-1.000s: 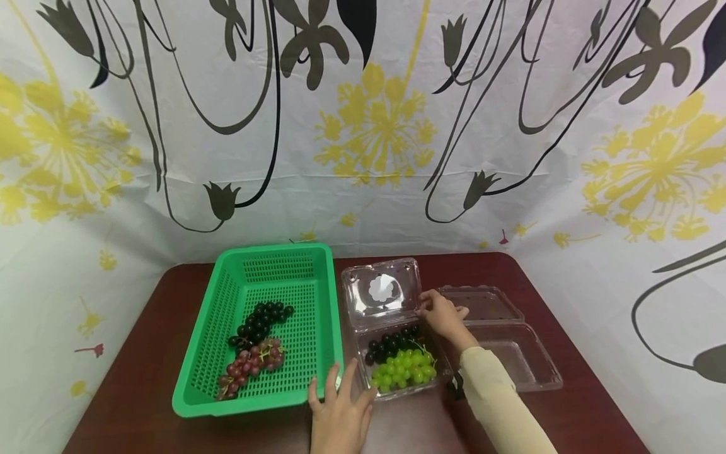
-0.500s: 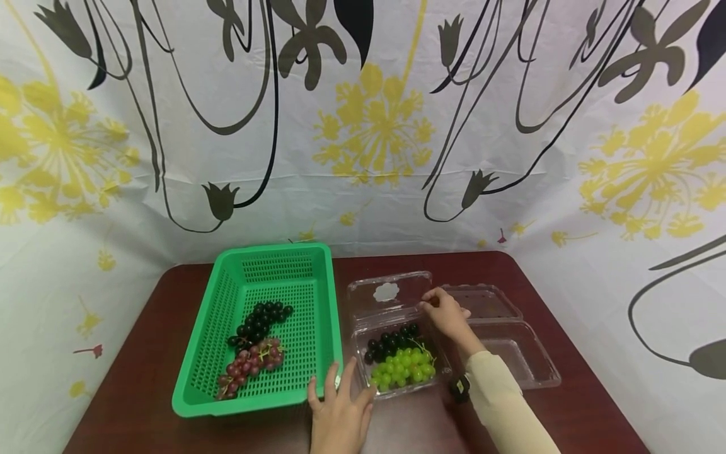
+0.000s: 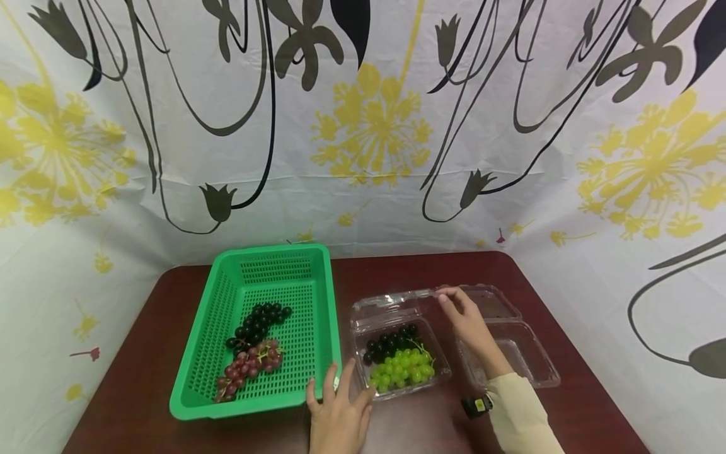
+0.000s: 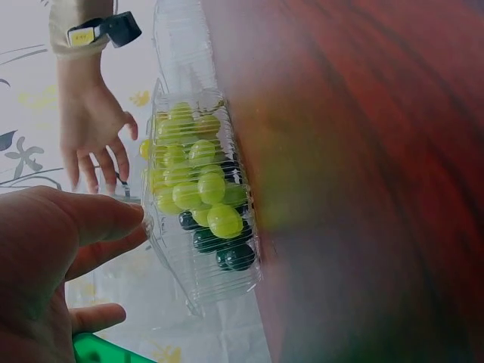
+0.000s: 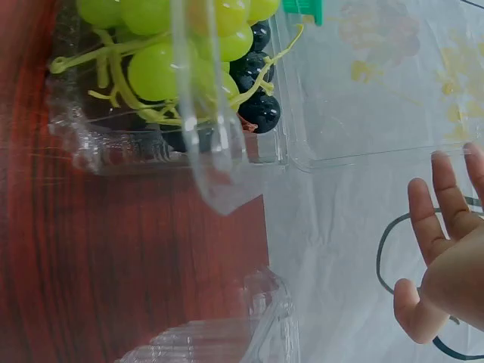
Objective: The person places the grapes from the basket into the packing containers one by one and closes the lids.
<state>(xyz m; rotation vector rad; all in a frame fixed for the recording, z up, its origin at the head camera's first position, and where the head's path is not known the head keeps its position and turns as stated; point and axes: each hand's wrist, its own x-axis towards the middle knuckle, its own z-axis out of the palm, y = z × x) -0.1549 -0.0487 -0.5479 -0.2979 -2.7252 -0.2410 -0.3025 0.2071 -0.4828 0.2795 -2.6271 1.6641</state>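
Note:
A clear plastic clamshell box [image 3: 444,377] holds green grapes [image 3: 404,369] and black grapes [image 3: 390,342]. Its hinged lid [image 3: 391,301] tilts up over the far side, partway folded toward the base. My right hand [image 3: 472,328] is at the lid's right upper edge; in the right wrist view its straight fingers [image 5: 446,193] lie beside the clear lid. My left hand [image 3: 340,416] has its fingers spread between the basket and the box. In the left wrist view its thumb [image 4: 106,217] touches the box's rim.
A green perforated basket [image 3: 334,315] on the left holds black grapes [image 3: 258,325] and red grapes [image 3: 249,369]. A second clear clamshell box [image 3: 541,353] lies open on the right. Patterned cloth [image 3: 351,221] hangs behind the dark red table [image 3: 130,378].
The lid has swung forward from its leaned-back stance toward the base. My right hand has moved a little to the right along with it. The left hand has stayed put.

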